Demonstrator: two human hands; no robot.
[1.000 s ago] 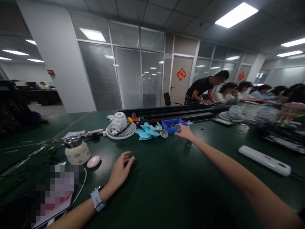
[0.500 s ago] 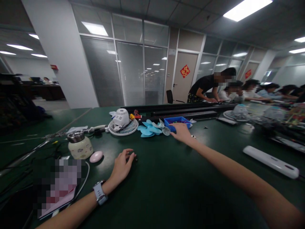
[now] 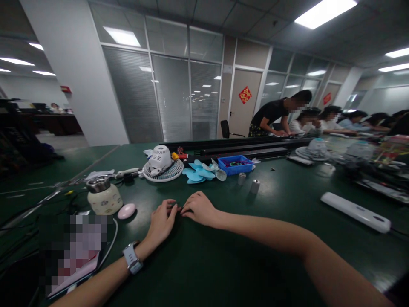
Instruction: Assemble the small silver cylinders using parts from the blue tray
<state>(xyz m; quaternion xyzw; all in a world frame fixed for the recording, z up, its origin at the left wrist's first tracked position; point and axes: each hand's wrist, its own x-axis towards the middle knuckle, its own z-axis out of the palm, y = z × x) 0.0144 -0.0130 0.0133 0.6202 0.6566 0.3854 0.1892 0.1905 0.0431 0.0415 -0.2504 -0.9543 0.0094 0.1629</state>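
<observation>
The room is dim, its light falling from ceiling panels (image 3: 326, 13), the brightest of them blown out at upper right. The glass wall (image 3: 174, 98) at upper centre mirrors more lights. Faint glare marks the table (image 3: 223, 264) at left and right, while its lower middle sinks nearly to black. Wide-angle distortion tilts the pillar (image 3: 73, 76) at upper left; clutter (image 3: 367, 166) at the right edge blurs. Mosaic blocks cover a lower-left patch.
</observation>
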